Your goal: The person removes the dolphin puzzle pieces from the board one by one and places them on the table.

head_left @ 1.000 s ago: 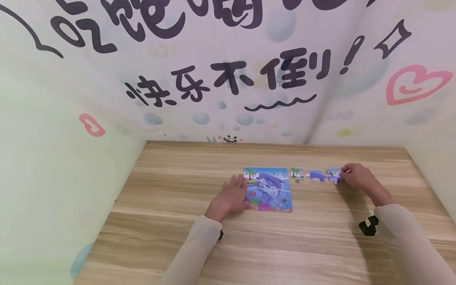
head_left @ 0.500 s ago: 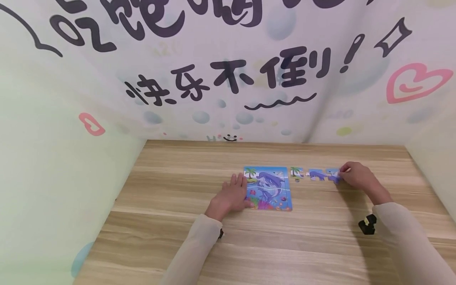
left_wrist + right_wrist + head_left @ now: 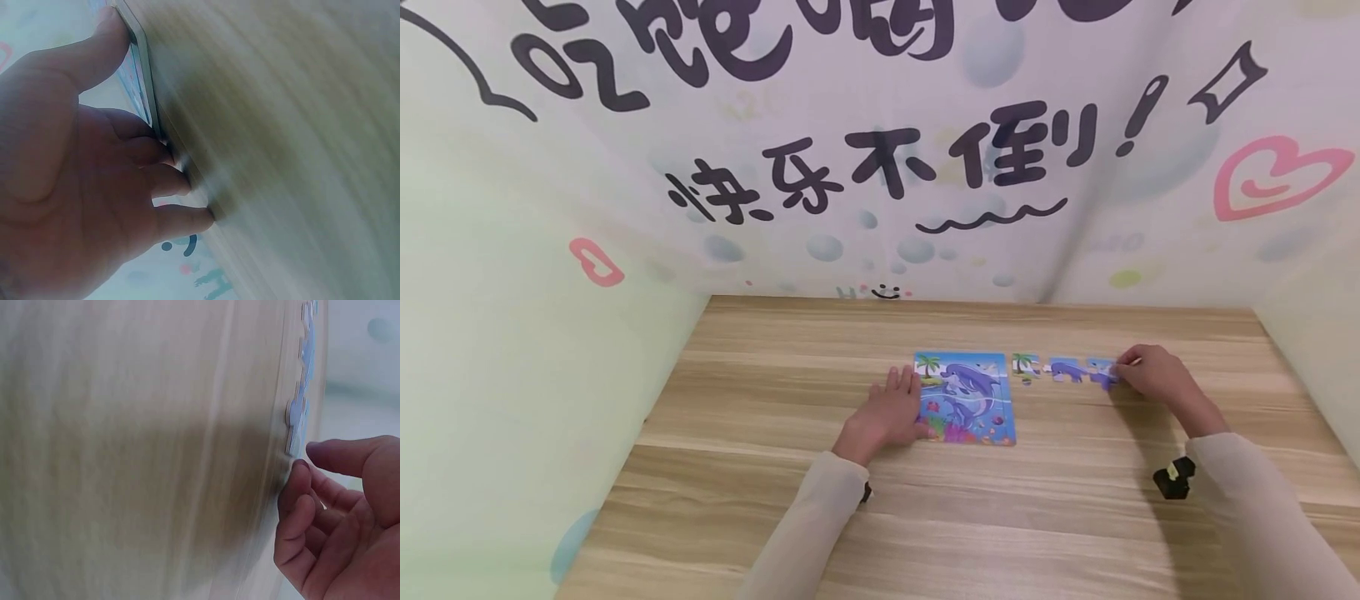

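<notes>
In the head view my left hand [image 3: 889,412] lies spread along the left side of a dolphin jigsaw puzzle [image 3: 968,400] in a square tray. Its thumb reaches onto the tray's corner, while the other fingertips rest on the table, as the left wrist view shows. To the right, three loose jigsaw pieces lie in a row: one with a palm tree [image 3: 1024,367], one with a dolphin's head [image 3: 1066,370], and a blue-purple piece [image 3: 1102,372]. My right hand [image 3: 1157,375] is at that last piece's right end, its thumb and bent fingers apart in the right wrist view.
A wood-grain table [image 3: 970,525] carries everything. A printed cloth wall [image 3: 880,242] with black lettering rises behind it, and pale walls close in both sides. A small black device [image 3: 1174,479] hangs under the right sleeve.
The rightmost jigsaw piece, turned askew a second ago, now sits straight and flatter in line with the other two. My right hand shifted slightly with it; the left hand stays put.
</notes>
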`<move>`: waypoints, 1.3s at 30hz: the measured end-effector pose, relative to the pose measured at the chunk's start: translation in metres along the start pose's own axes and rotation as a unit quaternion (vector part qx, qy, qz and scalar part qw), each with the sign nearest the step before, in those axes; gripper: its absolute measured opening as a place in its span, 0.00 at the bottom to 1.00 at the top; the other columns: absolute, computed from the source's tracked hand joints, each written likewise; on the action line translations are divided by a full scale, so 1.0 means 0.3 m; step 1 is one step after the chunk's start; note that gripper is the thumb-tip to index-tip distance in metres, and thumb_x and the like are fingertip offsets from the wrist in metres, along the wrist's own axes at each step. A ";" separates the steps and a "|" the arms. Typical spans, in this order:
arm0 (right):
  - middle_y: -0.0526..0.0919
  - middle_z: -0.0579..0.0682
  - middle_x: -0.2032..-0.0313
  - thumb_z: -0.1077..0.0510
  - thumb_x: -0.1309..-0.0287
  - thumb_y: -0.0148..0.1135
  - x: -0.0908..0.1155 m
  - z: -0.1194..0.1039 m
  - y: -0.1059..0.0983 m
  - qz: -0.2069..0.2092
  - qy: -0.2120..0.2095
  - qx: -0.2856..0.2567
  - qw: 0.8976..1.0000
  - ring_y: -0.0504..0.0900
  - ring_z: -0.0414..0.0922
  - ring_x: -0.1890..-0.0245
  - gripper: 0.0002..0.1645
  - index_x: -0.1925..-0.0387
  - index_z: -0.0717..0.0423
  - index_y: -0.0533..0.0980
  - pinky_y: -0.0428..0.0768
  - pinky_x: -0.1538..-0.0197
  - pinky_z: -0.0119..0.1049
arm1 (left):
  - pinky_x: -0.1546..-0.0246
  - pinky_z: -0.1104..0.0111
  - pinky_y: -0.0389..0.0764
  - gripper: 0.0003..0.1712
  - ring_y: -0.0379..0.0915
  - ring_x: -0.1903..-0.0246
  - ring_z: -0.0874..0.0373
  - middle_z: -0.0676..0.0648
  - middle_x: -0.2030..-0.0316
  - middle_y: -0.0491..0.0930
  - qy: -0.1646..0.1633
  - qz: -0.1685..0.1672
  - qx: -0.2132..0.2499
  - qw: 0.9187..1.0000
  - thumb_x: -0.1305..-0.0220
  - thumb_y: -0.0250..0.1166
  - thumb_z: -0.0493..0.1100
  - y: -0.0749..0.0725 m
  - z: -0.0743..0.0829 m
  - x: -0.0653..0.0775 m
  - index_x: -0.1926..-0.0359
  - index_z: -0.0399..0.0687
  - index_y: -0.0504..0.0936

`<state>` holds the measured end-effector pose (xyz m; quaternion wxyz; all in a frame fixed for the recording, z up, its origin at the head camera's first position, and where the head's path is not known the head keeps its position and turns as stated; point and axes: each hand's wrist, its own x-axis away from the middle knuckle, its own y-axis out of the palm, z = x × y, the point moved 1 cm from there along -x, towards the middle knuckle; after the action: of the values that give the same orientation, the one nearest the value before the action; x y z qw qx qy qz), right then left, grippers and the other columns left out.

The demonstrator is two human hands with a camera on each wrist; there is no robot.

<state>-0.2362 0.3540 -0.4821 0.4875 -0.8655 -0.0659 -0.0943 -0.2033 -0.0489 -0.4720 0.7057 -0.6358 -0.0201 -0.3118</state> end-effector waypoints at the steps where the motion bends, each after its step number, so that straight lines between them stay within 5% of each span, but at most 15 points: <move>1: 0.80 0.54 0.73 0.54 0.35 0.57 0.003 -0.004 0.002 0.007 -0.001 0.001 1.000 0.74 0.46 0.73 0.20 0.58 0.71 0.77 0.70 0.71 0.35 | 0.28 0.44 0.55 0.53 0.35 0.23 0.42 0.38 0.22 0.41 0.000 0.000 0.000 1.000 0.33 0.59 0.64 0.000 0.000 0.001 0.23 0.37 0.47; 8: 0.83 0.65 0.63 0.53 0.31 0.55 0.003 -0.074 0.029 0.009 -0.001 -0.052 0.999 0.80 0.47 0.70 0.21 0.56 0.70 0.75 0.75 0.71 0.35 | 0.28 0.44 0.53 0.54 0.34 0.23 0.41 0.38 0.22 0.40 -0.001 -0.002 0.004 1.000 0.33 0.58 0.64 0.006 -0.005 -0.003 0.22 0.37 0.46; 13: 0.83 0.62 0.64 0.54 0.31 0.56 0.000 -0.158 0.059 -0.016 -0.005 -0.097 0.995 0.81 0.45 0.71 0.18 0.54 0.69 0.74 0.77 0.72 0.35 | 0.28 0.45 0.55 0.55 0.35 0.23 0.42 0.38 0.22 0.40 0.000 0.001 -0.004 1.000 0.33 0.58 0.65 0.014 -0.009 -0.011 0.22 0.37 0.45; 25: 0.83 0.57 0.66 0.56 0.32 0.58 0.003 -0.333 0.155 -0.057 -0.047 -0.105 0.992 0.79 0.46 0.70 0.13 0.57 0.64 0.77 0.75 0.69 0.35 | 0.28 0.45 0.56 0.55 0.36 0.22 0.43 0.38 0.22 0.42 0.001 0.018 -0.004 1.000 0.34 0.59 0.66 0.020 -0.004 -0.010 0.22 0.38 0.46; 33: 0.83 0.54 0.70 0.58 0.33 0.59 -0.015 -0.422 0.216 -0.059 -0.088 -0.095 0.990 0.77 0.42 0.74 0.10 0.60 0.63 0.78 0.75 0.69 0.35 | 0.32 0.50 0.65 0.54 0.59 0.31 0.48 0.43 0.30 0.63 0.022 0.080 -0.040 0.996 0.42 0.65 0.69 0.004 -0.008 0.002 0.26 0.42 0.59; 39: 0.83 0.55 0.65 0.56 0.34 0.60 -0.020 -0.507 0.264 -0.071 -0.107 -0.086 0.988 0.77 0.45 0.70 0.11 0.58 0.61 0.81 0.77 0.66 0.35 | 0.27 0.47 0.56 0.57 0.43 0.23 0.45 0.42 0.23 0.49 0.026 0.048 0.016 0.998 0.41 0.67 0.67 0.003 -0.032 0.001 0.22 0.45 0.52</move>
<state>-0.2408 0.1827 -0.4721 0.3933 -0.9025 -0.1703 -0.0411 -0.2060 -0.0577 -0.4745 0.7304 -0.6160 0.0235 -0.2941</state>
